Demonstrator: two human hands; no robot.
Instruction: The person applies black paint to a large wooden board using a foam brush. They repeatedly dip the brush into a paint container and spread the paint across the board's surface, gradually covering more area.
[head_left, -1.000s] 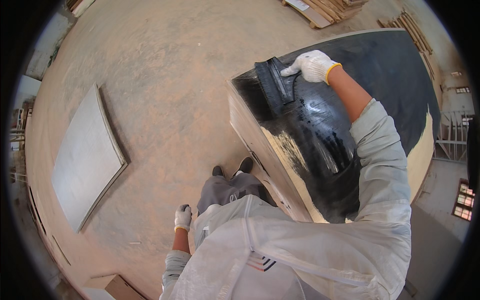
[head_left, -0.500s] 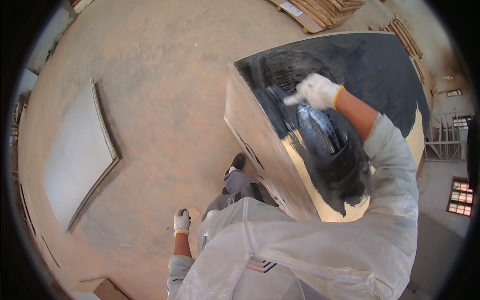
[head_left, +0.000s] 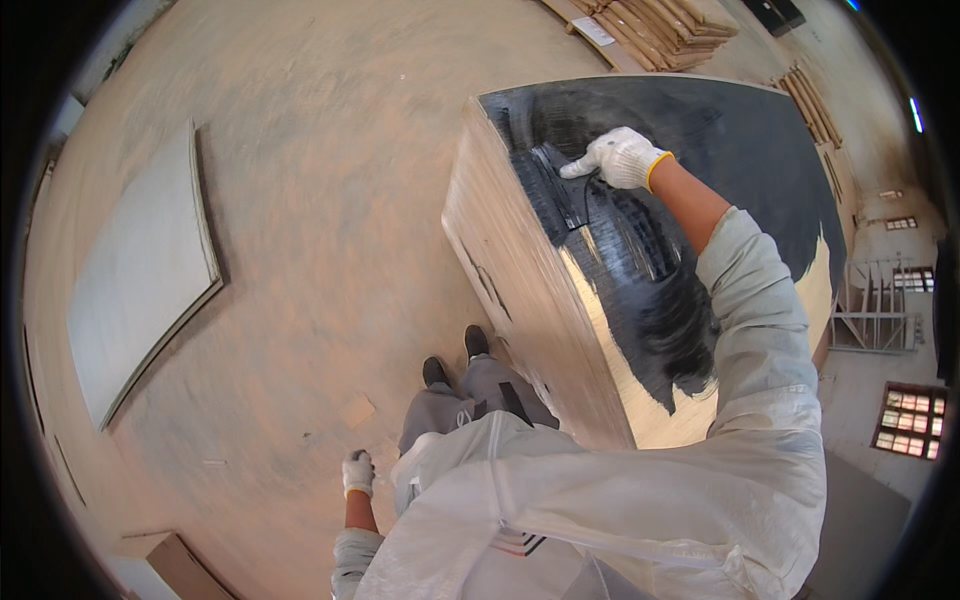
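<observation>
A tall stack of pale boards [head_left: 520, 290] stands to my right, its yellowish top panel [head_left: 660, 430] largely covered with wet black coating [head_left: 740, 150]. My right hand [head_left: 622, 158], in a white knit glove with a yellow cuff, is closed on a wide black spreader [head_left: 560, 190]. That tool lies against the coated surface close to the panel's left edge; its handle is mostly hidden by the glove. Low at my left side hangs my left hand [head_left: 358, 472], gloved too, with grey-stained fingers curled and nothing visible in them.
A low stack of pale sheets [head_left: 150, 270] lies on the dusty floor [head_left: 320, 200] at the left. Bundled boards [head_left: 655, 35] rest beyond the coated stack. A brown box-like piece [head_left: 175, 565] is at the lower left, and a metal frame [head_left: 875, 315] stands at far right.
My right hand has moved the spreader left, toward the panel's edge. Both my feet now show beside the stack, where only one showed before. The left hand still hangs at my side.
</observation>
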